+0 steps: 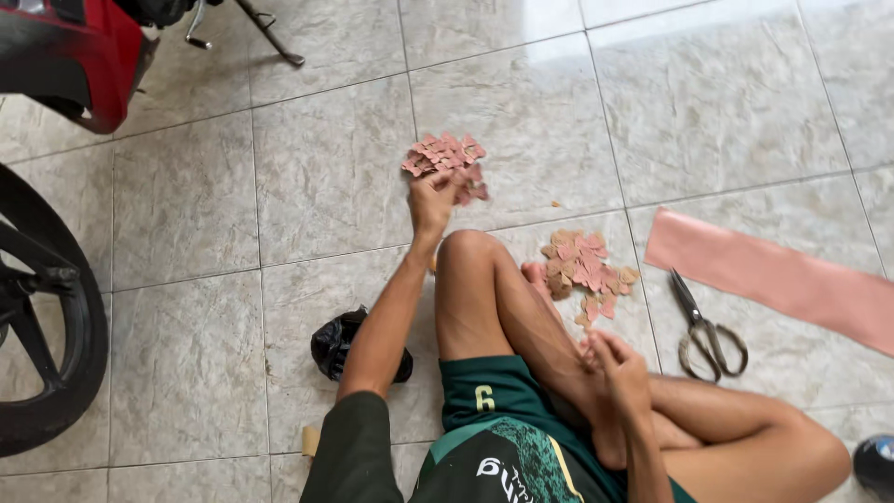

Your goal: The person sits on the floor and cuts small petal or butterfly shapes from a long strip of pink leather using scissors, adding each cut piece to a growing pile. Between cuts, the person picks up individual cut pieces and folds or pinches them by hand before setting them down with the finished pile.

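Pink paper strip [782,277] lies flat on glossy marbled floor tile [186,214], right of steel scissors [708,335]; sorting of cut pieces in hand.
Left hand [431,200], fingers curled on far pile of small pink cutouts [447,163]; second, tanner pile [587,270] by the knee. Right hand [619,368] rests on ankle, fingers loosely closed, apparently empty. Next move likely needs a light pinch on thin pieces.

Scissors [708,333] beside pink strip [773,275] on tiled floor [205,205]; black bag [340,345]; motorcycle wheel [47,317], red fairing [70,56] at left.

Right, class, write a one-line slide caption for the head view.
Seated on floor tiles, left hand reaches a pile of pink cut-outs; scissors beside pink strip.
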